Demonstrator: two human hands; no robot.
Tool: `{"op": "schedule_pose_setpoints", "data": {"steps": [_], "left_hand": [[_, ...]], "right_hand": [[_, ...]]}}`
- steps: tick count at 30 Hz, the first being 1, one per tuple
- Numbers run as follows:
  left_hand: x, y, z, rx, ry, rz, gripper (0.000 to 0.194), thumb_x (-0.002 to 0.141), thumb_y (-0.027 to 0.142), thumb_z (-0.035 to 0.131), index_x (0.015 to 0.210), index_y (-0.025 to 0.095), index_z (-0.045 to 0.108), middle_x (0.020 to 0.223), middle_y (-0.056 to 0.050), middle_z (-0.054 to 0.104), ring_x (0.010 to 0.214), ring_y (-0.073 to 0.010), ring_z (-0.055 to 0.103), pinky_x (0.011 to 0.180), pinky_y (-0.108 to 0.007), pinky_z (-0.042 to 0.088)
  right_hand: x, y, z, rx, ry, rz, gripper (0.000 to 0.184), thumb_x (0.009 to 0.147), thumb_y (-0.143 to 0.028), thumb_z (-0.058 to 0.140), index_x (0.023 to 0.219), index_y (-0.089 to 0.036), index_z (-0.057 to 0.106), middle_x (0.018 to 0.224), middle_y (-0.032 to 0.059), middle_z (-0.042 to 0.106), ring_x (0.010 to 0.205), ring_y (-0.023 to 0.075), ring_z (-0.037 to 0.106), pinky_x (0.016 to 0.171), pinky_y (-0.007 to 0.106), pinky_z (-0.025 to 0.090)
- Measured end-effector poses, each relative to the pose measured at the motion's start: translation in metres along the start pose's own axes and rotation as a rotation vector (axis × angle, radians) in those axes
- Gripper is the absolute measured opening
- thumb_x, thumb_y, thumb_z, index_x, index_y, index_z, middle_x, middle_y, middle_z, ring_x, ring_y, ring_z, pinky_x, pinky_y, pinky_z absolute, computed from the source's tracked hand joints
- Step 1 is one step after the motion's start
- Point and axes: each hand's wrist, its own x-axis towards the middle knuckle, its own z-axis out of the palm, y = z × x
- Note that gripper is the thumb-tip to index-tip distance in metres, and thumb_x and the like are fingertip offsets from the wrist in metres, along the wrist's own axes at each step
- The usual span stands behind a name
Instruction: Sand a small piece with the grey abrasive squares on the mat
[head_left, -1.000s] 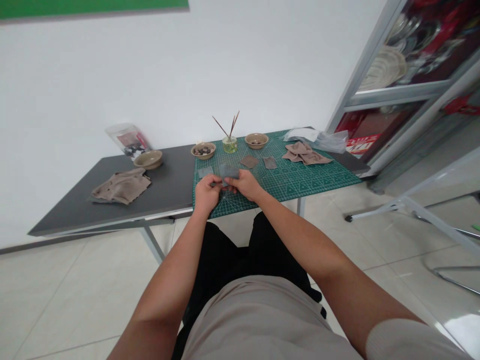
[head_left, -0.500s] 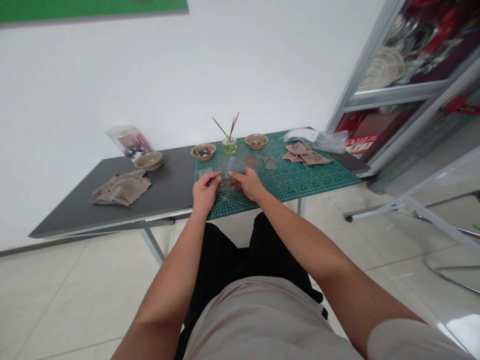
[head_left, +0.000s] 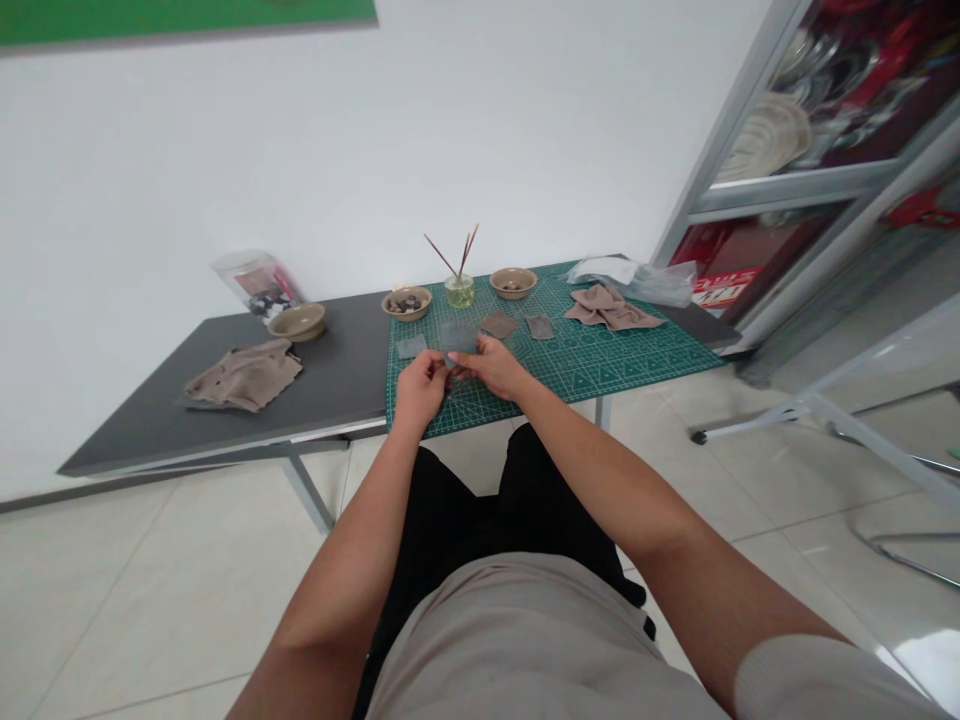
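Observation:
A thin grey square sheet (head_left: 459, 336), slightly see-through, is held up over the green cutting mat (head_left: 600, 362). My right hand (head_left: 496, 366) is closed on its lower right part, with the thumb lying across the front. At the sheet's lower left corner, the fingers of my left hand (head_left: 421, 386) are pinched together, close to my right fingertips. A pale grey square piece (head_left: 411, 347) lies on the mat left of the sheet. To the right lie a brown square piece (head_left: 499, 325) and a grey-brown one (head_left: 539, 327).
Along the back stand a bowl of dark pebble-like bits (head_left: 407, 304), a glass jar with sticks (head_left: 460, 291) and another bowl (head_left: 513, 283). A brown cloth (head_left: 609, 307) and plastic bag (head_left: 637, 278) lie right. Left are a cloth (head_left: 244, 378), bowl (head_left: 297, 321) and clear container (head_left: 259, 285).
The grey sheet has shifted slightly left and down, uncovering more of the brown piece. My left hand has moved right, to the sheet's corner, and its fingers have come together.

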Motion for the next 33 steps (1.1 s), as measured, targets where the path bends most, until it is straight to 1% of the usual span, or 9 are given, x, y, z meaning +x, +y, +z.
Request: {"op": "schedule_pose_setpoints", "data": {"steps": [6, 11, 14, 17, 21, 23, 29, 33], "left_hand": [[-0.0004, -0.004, 0.0017, 0.132, 0.047, 0.093, 0.015, 0.08, 0.012, 0.056, 0.072, 0.022, 0.049, 0.061, 0.004, 0.051, 0.061, -0.0142, 0.05, 0.062, -0.026, 0.037], [0.0006, -0.0055, 0.0028, 0.168, 0.038, 0.105, 0.019, 0.075, 0.006, 0.053, 0.07, 0.022, 0.045, 0.063, 0.003, 0.05, 0.063, -0.0156, 0.049, 0.063, -0.027, 0.036], [0.0002, -0.0027, 0.0014, 0.142, 0.041, 0.093, 0.018, 0.076, 0.007, 0.053, 0.07, 0.023, 0.046, 0.064, 0.003, 0.053, 0.063, -0.0158, 0.05, 0.064, -0.027, 0.037], [-0.0004, -0.0016, 0.0003, 0.127, 0.035, 0.077, 0.016, 0.079, 0.01, 0.053, 0.071, 0.023, 0.047, 0.064, 0.003, 0.054, 0.062, -0.0159, 0.05, 0.064, -0.028, 0.037], [0.0003, -0.0034, 0.0007, 0.174, 0.012, 0.08, 0.019, 0.075, 0.008, 0.053, 0.068, 0.023, 0.045, 0.062, 0.002, 0.052, 0.063, -0.0171, 0.05, 0.063, -0.029, 0.036], [0.001, -0.0039, 0.0011, 0.2, -0.013, 0.088, 0.019, 0.075, 0.007, 0.051, 0.068, 0.023, 0.043, 0.063, 0.001, 0.052, 0.064, -0.0174, 0.051, 0.063, -0.029, 0.035], [0.0011, -0.0032, -0.0002, 0.196, -0.011, 0.051, 0.018, 0.076, 0.006, 0.051, 0.071, 0.022, 0.045, 0.065, 0.003, 0.054, 0.065, -0.016, 0.052, 0.065, -0.028, 0.038], [0.0018, -0.0035, -0.0016, 0.166, -0.026, 0.037, 0.018, 0.076, 0.006, 0.052, 0.069, 0.022, 0.045, 0.064, 0.003, 0.055, 0.064, -0.0155, 0.052, 0.065, -0.027, 0.038]], "right_hand": [[0.0017, -0.0027, -0.0004, -0.043, -0.081, 0.09, 0.041, 0.059, -0.037, 0.092, 0.082, -0.013, 0.069, 0.072, 0.0021, 0.07, 0.06, 0.0113, 0.063, 0.056, 0.023, 0.056], [0.0016, -0.0034, -0.0015, -0.039, -0.097, 0.107, 0.04, 0.058, -0.037, 0.093, 0.079, -0.011, 0.07, 0.07, 0.0035, 0.071, 0.057, 0.011, 0.063, 0.055, 0.023, 0.056], [0.0012, -0.0028, -0.0018, -0.025, -0.097, 0.101, 0.041, 0.059, -0.04, 0.092, 0.077, -0.011, 0.069, 0.067, 0.0037, 0.071, 0.057, 0.012, 0.064, 0.055, 0.024, 0.056], [0.0008, -0.0023, -0.0018, -0.036, -0.092, 0.084, 0.042, 0.06, -0.041, 0.092, 0.078, -0.011, 0.069, 0.067, 0.004, 0.07, 0.059, 0.0126, 0.065, 0.057, 0.024, 0.056], [0.0001, -0.0014, -0.0014, -0.158, -0.102, 0.021, 0.039, 0.059, -0.039, 0.092, 0.074, -0.012, 0.068, 0.063, 0.001, 0.066, 0.056, 0.0112, 0.061, 0.053, 0.023, 0.053], [0.0001, -0.0008, -0.0015, -0.206, -0.101, -0.007, 0.04, 0.059, -0.041, 0.091, 0.073, -0.012, 0.068, 0.06, -0.0003, 0.064, 0.054, 0.0108, 0.059, 0.051, 0.022, 0.051], [0.0006, -0.0019, -0.0028, -0.137, -0.096, 0.024, 0.046, 0.058, -0.049, 0.09, 0.073, -0.013, 0.066, 0.063, 0.0013, 0.066, 0.056, 0.0117, 0.06, 0.052, 0.023, 0.05], [-0.0011, -0.0034, -0.0036, -0.192, -0.116, 0.002, 0.044, 0.058, -0.046, 0.09, 0.073, -0.013, 0.065, 0.06, -0.0003, 0.064, 0.054, 0.0106, 0.058, 0.05, 0.022, 0.048]]}}
